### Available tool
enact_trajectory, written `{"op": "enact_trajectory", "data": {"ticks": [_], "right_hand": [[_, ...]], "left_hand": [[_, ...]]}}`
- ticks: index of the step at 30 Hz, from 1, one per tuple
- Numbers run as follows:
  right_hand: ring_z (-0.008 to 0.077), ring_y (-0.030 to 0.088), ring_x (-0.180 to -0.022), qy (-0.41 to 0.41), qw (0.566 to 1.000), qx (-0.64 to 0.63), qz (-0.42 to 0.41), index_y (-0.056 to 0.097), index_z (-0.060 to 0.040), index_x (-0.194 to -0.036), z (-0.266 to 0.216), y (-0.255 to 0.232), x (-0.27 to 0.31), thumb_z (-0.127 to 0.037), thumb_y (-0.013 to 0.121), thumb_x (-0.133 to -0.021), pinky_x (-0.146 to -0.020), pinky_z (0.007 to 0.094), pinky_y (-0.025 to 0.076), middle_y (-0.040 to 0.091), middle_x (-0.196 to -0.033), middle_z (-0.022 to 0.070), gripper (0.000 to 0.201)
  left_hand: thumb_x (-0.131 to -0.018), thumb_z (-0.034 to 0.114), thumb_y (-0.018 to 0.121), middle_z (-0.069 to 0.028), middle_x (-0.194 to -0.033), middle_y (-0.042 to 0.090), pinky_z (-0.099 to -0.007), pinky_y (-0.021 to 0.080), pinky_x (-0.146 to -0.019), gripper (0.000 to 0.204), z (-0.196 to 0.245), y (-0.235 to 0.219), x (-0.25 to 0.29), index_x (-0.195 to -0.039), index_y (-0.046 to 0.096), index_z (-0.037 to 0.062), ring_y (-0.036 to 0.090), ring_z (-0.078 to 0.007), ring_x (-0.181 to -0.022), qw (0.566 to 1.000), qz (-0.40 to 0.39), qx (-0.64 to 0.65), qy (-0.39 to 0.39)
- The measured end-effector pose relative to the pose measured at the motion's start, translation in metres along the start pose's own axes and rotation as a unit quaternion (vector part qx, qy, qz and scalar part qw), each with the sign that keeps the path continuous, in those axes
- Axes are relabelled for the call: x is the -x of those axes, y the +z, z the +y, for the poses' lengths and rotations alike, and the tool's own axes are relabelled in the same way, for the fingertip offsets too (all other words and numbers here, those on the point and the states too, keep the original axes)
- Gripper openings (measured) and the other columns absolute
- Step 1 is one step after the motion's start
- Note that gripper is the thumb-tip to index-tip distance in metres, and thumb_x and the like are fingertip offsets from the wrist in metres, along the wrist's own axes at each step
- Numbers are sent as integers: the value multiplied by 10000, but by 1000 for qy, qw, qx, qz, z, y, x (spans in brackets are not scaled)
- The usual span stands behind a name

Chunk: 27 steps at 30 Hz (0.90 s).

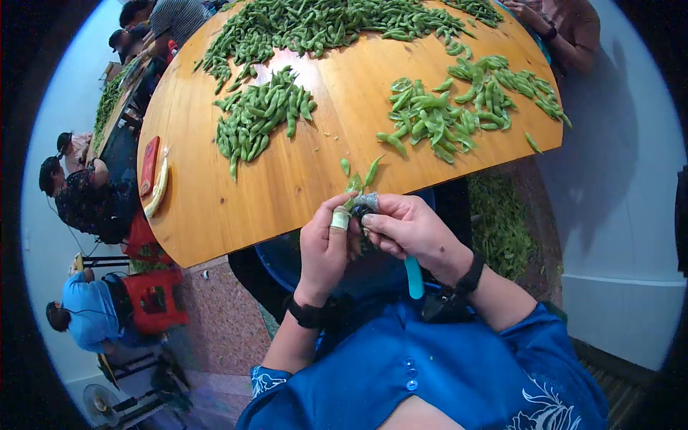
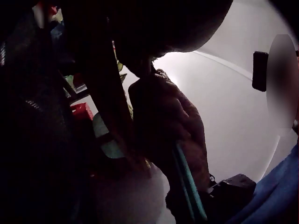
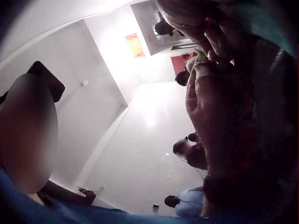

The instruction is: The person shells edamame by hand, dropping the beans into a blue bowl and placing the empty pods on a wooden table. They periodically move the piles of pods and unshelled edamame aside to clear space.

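In the head view my left hand (image 1: pixel 321 244) pinches a green soybean pod (image 1: pixel 354 183) at the near edge of the table. One of its digits wears a pale wrap (image 1: pixel 340 218). Close against it, my right hand (image 1: pixel 423 233) grips a tool whose turquoise handle (image 1: pixel 413 278) sticks out below the palm; its working end is hidden among the fingers. A grey wrap (image 1: pixel 368 201) covers a right fingertip. Just beyond the fingers lie a loose bean (image 1: pixel 345 167) and another pod (image 1: pixel 372 172). The left wrist view shows the handle (image 2: pixel 188 186) too, in dim light.
On the wooden table (image 1: pixel 337 154) lie a large heap of pods (image 1: pixel 301 29), a smaller pile (image 1: pixel 261 115) and flattened pods (image 1: pixel 433 118). A red phone-like object (image 1: pixel 150 165) sits at left. Below the edge is a blue basin (image 1: pixel 276 261). Other people (image 1: pixel 93 308) sit around.
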State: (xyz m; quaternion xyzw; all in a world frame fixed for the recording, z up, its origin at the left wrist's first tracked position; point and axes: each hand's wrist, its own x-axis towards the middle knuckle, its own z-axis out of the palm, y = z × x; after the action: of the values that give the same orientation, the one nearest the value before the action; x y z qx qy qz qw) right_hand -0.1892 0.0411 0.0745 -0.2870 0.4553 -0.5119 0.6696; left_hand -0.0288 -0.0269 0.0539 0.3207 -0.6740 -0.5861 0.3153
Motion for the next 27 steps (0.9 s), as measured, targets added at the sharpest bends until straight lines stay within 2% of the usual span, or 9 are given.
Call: {"op": "enact_trajectory", "data": {"ticks": [1, 5, 7, 10, 18, 20, 21, 23, 27], "right_hand": [[11, 472, -519, -13, 999, 34, 9, 635, -56, -993, 0, 1, 0, -134, 545, -917, -449, 176, 377, 552, -692, -63, 141], [126, 550, -547, -125, 977, 163, 54, 633, -12, -982, 6, 15, 5, -90, 556, -885, -496, 275, 429, 596, -690, 21, 147], [284, 591, -608, -254, 898, 348, 87, 613, 9, -956, 12, 17, 7, -56, 562, -845, -540, 368, 448, 587, -693, 135, 138], [377, 575, -650, -275, 879, 380, 84, 593, 6, -903, 19, 20, 9, -38, 563, -817, -553, 415, 445, 551, -716, 203, 101], [376, 576, -652, -296, 863, 393, 117, 576, -5, -858, 19, 15, -2, -54, 573, -813, -551, 435, 451, 547, -699, 187, 66], [380, 579, -659, -315, 811, 465, 161, 581, -16, -890, 11, 4, -8, -59, 562, -816, -562, 443, 467, 553, -709, 187, 88], [310, 586, -627, -314, 771, 531, 155, 604, -8, -1103, 3, -6, -10, -25, 558, -833, -547, 370, 451, 574, -734, 180, 274], [333, 581, -648, -311, 733, 573, 193, 600, -9, -1083, -8, -23, -18, -35, 547, -839, -566, 391, 453, 569, -732, 184, 251], [379, 560, -681, -293, 667, 628, 271, 578, -2, -1002, -28, -65, -36, -53, 521, -852, -606, 433, 442, 546, -719, 192, 169]], "left_hand": [[-934, 36, 460, -29, -819, 563, -206, 458, -516, 289, 0, 1, 0, -1218, 505, 0, 542, -50, -610, 991, -9, 123, -51], [-903, 17, 479, -22, -820, 560, -222, 482, -574, 319, 2, 1, 5, -1222, 469, 1, 558, -87, -637, 985, -9, 162, -65], [-842, -10, 505, -127, -887, 582, -344, 505, -716, 327, 2, 6, 7, -1166, 468, 9, 611, -250, -765, 977, 28, -178, 114], [-791, -57, 492, -206, -943, 572, -412, 495, -716, 374, 0, 4, 14, -1157, 472, 14, 597, -392, -835, 963, 29, -234, 126], [-750, -80, 466, -178, -961, 577, -361, 477, -788, 433, 14, 6, 25, -1160, 548, 30, 586, -322, -869, 952, 92, -278, 89], [-739, -85, 479, -173, -971, 578, -366, 472, -807, 454, 16, 2, 30, -1169, 559, 41, 579, -315, -894, 955, 75, -285, 36], [-728, -85, 499, -163, -963, 577, -371, 464, -815, 456, 15, 0, 31, -1157, 572, 50, 568, -312, -910, 924, 62, -368, 88], [-707, -67, 551, -136, -939, 571, -379, 447, -825, 439, 18, -8, 34, -1126, 598, 56, 533, -316, -946, 855, 25, -494, 154], [-716, -41, 562, -132, -934, 569, -378, 455, -806, 384, 39, -8, 2, -1078, 626, 70, 537, -323, -934, 872, 47, -475, 110]]}}
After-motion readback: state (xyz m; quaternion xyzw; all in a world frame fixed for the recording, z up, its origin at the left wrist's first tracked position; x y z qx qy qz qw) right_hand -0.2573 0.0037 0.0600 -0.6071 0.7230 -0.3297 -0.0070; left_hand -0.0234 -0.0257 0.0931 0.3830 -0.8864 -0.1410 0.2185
